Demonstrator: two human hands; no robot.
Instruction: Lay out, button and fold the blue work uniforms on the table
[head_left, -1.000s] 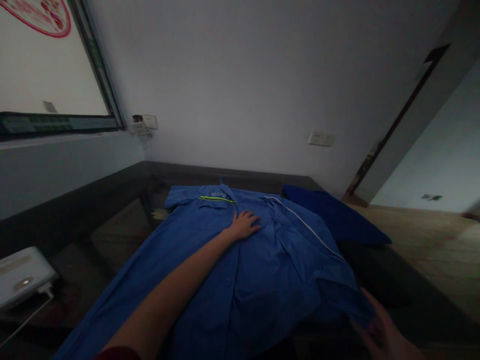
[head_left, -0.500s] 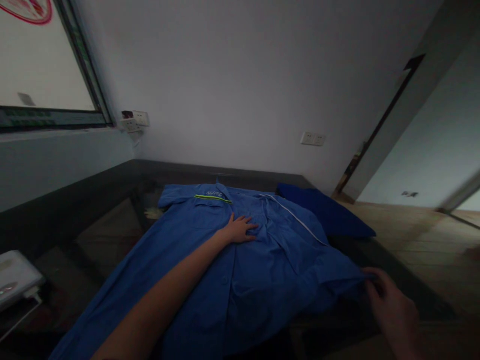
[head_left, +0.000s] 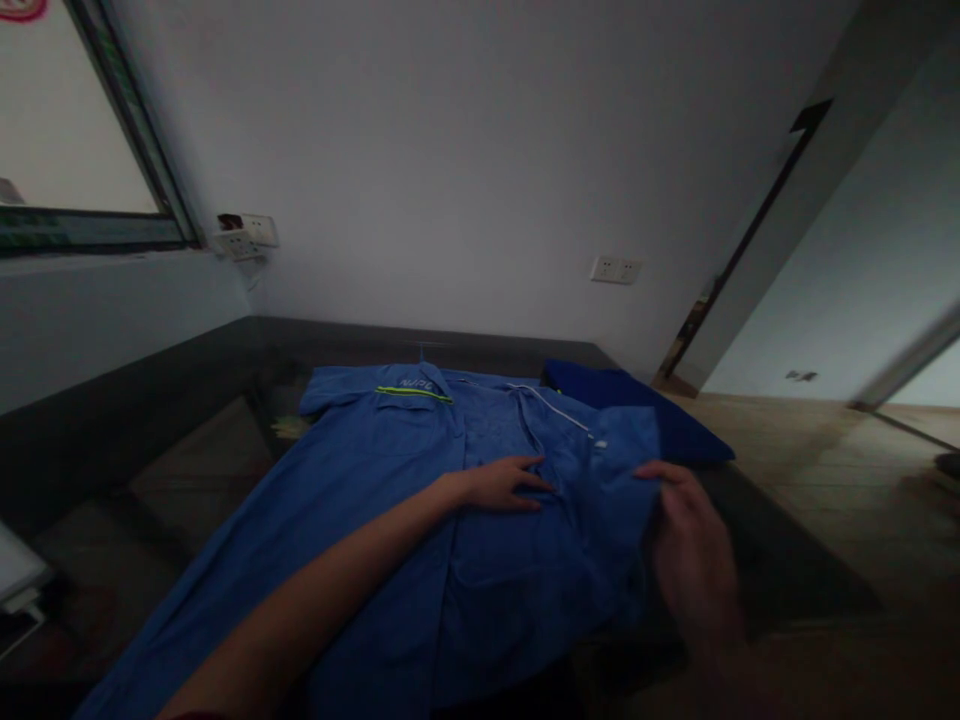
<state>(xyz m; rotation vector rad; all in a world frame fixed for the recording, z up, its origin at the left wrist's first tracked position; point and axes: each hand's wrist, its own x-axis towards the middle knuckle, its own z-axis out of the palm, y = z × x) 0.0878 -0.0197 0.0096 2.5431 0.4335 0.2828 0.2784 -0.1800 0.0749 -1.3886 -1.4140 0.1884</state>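
A blue work shirt [head_left: 375, 500] lies spread on a dark glossy table [head_left: 780, 560], with its collar end toward the wall. Yellow-green piping and white letters mark its left chest, above a pocket flap. My left hand [head_left: 506, 484] rests on the shirt's middle with its fingers spread. At the right side, my right hand [head_left: 686, 520] pinches the edge of the shirt's sleeve and lifts it, folded partly inward. Motion blurs this hand. The shirt's lower part runs out of view at the bottom.
Dark blue folded cloth [head_left: 637, 410] lies behind the shirt at the table's right back. A white device [head_left: 22, 570] with a cable sits at the left edge. Wall sockets [head_left: 615, 269] are above the table's back edge. Wooden floor [head_left: 810, 440] shows at the right.
My right hand has brought the sleeve edge inward and up from the far right. My left hand has slid slightly right and nearer across the shirt. The view has shifted a little.
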